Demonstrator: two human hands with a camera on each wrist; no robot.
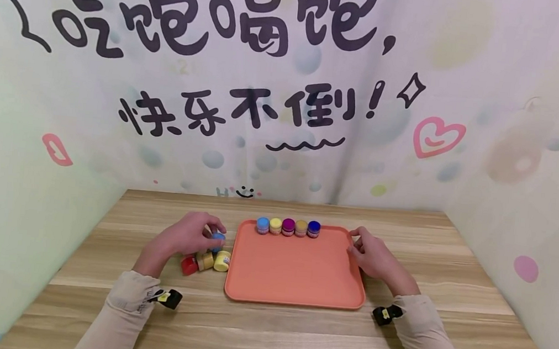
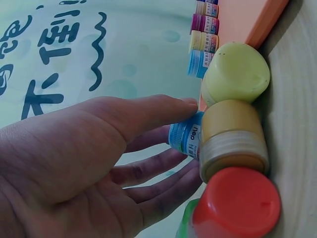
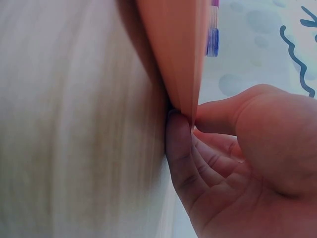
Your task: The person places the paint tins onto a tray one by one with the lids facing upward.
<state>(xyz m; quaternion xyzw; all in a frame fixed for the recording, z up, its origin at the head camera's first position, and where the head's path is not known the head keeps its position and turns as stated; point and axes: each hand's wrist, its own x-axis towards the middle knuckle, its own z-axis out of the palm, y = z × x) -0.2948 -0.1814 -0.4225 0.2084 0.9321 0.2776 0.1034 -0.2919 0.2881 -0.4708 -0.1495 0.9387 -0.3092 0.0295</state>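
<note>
Beside the tray's left edge, my left hand (image 1: 188, 237) pinches a small light blue paint jar (image 1: 218, 241) between thumb and fingers. In the left wrist view that jar (image 2: 186, 136) is tilted, its label partly showing. Just nearer to me sit a red jar (image 1: 189, 265), a tan jar (image 1: 205, 260) and a pale yellow jar (image 1: 222, 261), lying tipped close together. My right hand (image 1: 374, 255) grips the rim of the orange tray (image 1: 295, 278) at its far right corner, thumb on one side and fingertips on the other in the right wrist view.
Along the tray's far edge stands a row of several paint jars: light blue (image 1: 262, 225), pale yellow (image 1: 275, 226), purple (image 1: 288, 227), tan (image 1: 301, 228) and dark blue (image 1: 313, 229). A green jar (image 2: 185, 220) shows partly behind the red one. A printed cloth (image 1: 260, 167) hangs behind the wooden table (image 1: 270, 340).
</note>
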